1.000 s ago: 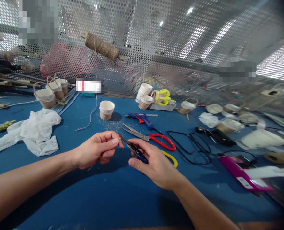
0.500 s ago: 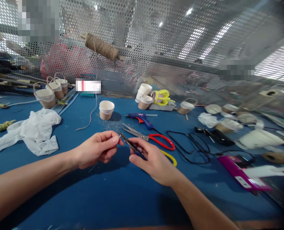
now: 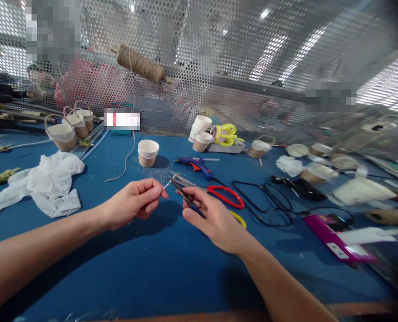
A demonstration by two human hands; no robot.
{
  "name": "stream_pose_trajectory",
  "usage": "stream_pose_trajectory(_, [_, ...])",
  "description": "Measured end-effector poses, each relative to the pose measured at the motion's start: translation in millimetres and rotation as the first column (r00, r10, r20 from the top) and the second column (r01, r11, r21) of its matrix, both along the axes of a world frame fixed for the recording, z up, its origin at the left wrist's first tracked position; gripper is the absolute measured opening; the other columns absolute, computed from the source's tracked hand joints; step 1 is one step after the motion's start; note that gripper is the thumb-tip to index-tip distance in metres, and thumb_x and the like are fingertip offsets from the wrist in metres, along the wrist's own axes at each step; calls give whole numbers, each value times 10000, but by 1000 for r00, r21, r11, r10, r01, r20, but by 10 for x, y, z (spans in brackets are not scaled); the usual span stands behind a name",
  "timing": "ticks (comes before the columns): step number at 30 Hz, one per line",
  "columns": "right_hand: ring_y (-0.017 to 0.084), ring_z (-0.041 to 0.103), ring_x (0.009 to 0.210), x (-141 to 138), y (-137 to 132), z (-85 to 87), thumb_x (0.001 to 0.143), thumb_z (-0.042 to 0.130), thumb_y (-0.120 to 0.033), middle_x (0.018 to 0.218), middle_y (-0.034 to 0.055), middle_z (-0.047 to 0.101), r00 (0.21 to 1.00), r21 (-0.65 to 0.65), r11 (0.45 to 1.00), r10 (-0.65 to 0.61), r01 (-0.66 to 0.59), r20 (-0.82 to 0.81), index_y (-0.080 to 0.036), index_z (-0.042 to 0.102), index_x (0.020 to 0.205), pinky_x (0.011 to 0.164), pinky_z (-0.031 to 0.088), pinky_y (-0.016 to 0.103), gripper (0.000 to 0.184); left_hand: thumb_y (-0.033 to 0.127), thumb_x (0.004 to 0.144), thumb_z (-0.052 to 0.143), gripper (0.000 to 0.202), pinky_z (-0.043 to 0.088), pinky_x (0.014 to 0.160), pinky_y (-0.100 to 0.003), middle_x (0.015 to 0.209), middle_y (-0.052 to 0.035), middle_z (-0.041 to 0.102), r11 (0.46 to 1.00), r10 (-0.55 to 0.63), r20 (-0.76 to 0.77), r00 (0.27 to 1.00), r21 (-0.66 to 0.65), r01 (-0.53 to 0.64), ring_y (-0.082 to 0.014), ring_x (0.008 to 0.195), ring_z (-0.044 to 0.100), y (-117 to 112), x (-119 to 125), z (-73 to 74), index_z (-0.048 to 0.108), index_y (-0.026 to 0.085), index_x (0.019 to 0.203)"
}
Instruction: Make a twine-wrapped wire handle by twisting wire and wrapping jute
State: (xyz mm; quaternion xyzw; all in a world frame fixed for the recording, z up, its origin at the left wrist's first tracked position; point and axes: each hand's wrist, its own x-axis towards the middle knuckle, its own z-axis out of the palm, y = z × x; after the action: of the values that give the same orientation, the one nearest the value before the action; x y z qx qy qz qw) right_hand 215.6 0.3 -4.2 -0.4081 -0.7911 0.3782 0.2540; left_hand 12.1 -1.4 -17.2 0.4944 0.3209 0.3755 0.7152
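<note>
My left hand (image 3: 141,197) is closed, thumb and fingertips pinching a thin, pale strand (image 3: 166,184) that looks twisted. The strand runs up toward the tip of a slim pair of pliers (image 3: 187,197) with dark jaws and blue handles. Around those handles my right hand (image 3: 210,217) is closed, and part of them is hidden in the palm. Just behind the hands stands a small pot (image 3: 148,153) with a white lining and brown body. Large scissors (image 3: 225,197) with one red and one yellow handle lie partly under my right hand.
A blue glue gun (image 3: 195,166) lies behind the scissors, its black cable (image 3: 269,201) looping right toward a purple power strip (image 3: 340,239). White cloth (image 3: 47,183) lies left. Handled pots (image 3: 62,136) stand back left. A twine spool (image 3: 140,65) hangs against the perforated screen.
My left hand has drawn slightly left, away from the pliers. More of the pale strand now shows between the fingertips and the pliers' tip. The view has shifted a little.
</note>
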Motion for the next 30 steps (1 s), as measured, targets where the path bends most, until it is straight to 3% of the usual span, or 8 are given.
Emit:
stream_pose_trajectory(5, [168, 567, 812, -15, -19, 16, 804, 527, -388, 918, 71, 585, 1000, 31, 999, -15, 15, 10, -166, 469, 1089, 715, 475, 300, 366, 407, 819, 468, 266, 165, 392, -175, 474, 83, 359, 996, 49, -103, 993, 75, -42, -30, 396, 230, -14, 9, -2, 497, 145, 792])
stream_pose_trajectory(10, [164, 576, 790, -25, -23, 9, 796, 539, -385, 886, 51, 598, 999, 61, 998, -34, 33, 18, -179, 500, 1051, 708, 485, 300, 329, 404, 819, 468, 264, 178, 384, -164, 467, 85, 371, 997, 47, -105, 993, 67, -40, -24, 383, 251, -19, 10, -1, 500, 145, 788])
stream_pose_trajectory(15, [187, 587, 814, -10, -4, -4, 786, 535, -415, 902, 68, 608, 998, 63, 996, -67, 67, 8, -169, 498, 1052, 728, 494, 332, 365, 376, 842, 436, 254, 227, 386, -165, 483, 61, 453, 1000, -27, -84, 996, -6, 27, -31, 375, 343, 9, -24, 8, 519, 138, 815])
stream_pose_trajectory(20, [207, 594, 855, 19, 24, -19, 779, 526, -450, 945, 94, 612, 994, 56, 992, -111, 111, 5, -156, 474, 1089, 754, 499, 362, 430, 342, 844, 439, 224, 230, 386, -167, 478, 65, 450, 993, -109, -11, 994, -50, 108, -24, 358, 316, 42, -70, -7, 521, 136, 814])
stream_pose_trajectory(22, [213, 593, 875, 21, 28, -12, 776, 526, -459, 967, 108, 608, 993, 68, 991, -117, 115, 14, -145, 464, 1112, 772, 495, 371, 464, 340, 840, 445, 222, 226, 387, -166, 486, 64, 451, 996, -91, -53, 994, -5, 90, -24, 367, 319, 48, -74, -8, 522, 134, 813])
stream_pose_trajectory(27, [230, 595, 900, 14, 27, 44, 779, 515, -469, 991, 129, 609, 987, 128, 982, -150, 142, 54, -135, 463, 1130, 765, 495, 382, 488, 350, 830, 443, 230, 232, 401, -162, 523, 56, 465, 975, 105, -259, 960, 216, -48, -32, 415, 341, 41, -54, 17, 515, 134, 803])
stream_pose_trajectory(30, [226, 600, 894, 17, 23, 67, 786, 509, -468, 989, 125, 614, 987, 141, 979, -155, 147, 51, -140, 473, 1123, 757, 499, 372, 472, 343, 836, 416, 233, 244, 406, -166, 527, 55, 463, 950, 156, -346, 925, 310, -44, -39, 430, 339, 32, -48, 27, 514, 135, 803])
